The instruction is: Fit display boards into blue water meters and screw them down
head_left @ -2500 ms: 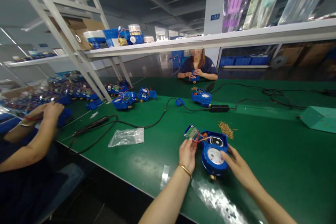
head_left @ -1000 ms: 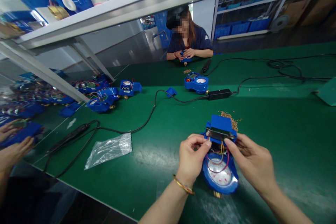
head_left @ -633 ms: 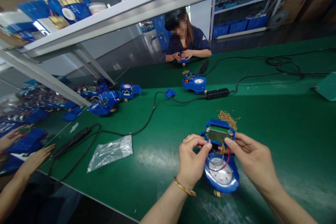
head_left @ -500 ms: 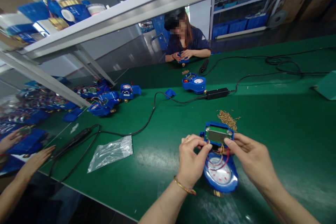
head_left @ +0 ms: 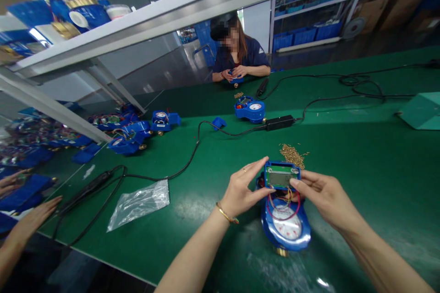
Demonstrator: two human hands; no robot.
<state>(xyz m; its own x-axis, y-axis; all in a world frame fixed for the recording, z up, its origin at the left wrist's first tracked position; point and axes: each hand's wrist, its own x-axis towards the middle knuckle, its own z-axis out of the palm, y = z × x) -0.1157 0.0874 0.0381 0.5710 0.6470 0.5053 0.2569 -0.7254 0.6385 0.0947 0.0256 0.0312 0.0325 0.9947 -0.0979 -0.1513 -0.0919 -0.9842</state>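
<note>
A blue water meter [head_left: 287, 226] with a round white dial lies on the green table in front of me. At its far end is a raised display housing [head_left: 280, 165] with a green circuit board and grey screen; red and yellow wires loop down from it over the dial. My left hand [head_left: 240, 187] spans the housing's left side, index finger at the top corner and thumb at the bottom near the wires. With the thumb on the board's lower right, my right hand [head_left: 319, 192] grips the housing, its other fingers beside and behind it.
Small brass screws [head_left: 292, 155] lie in a pile beyond the meter. Leftward are a clear plastic bag [head_left: 140, 203] and a black corded tool [head_left: 87, 190]. Another meter [head_left: 250, 109] stands farther off, near a co-worker [head_left: 240, 55]. A second co-worker's hand [head_left: 32, 222] rests at the left.
My left hand has let go of its pinch at the wires and spread its index finger up to the housing's top corner. My right thumb stays on the board. The view has shifted slightly.
</note>
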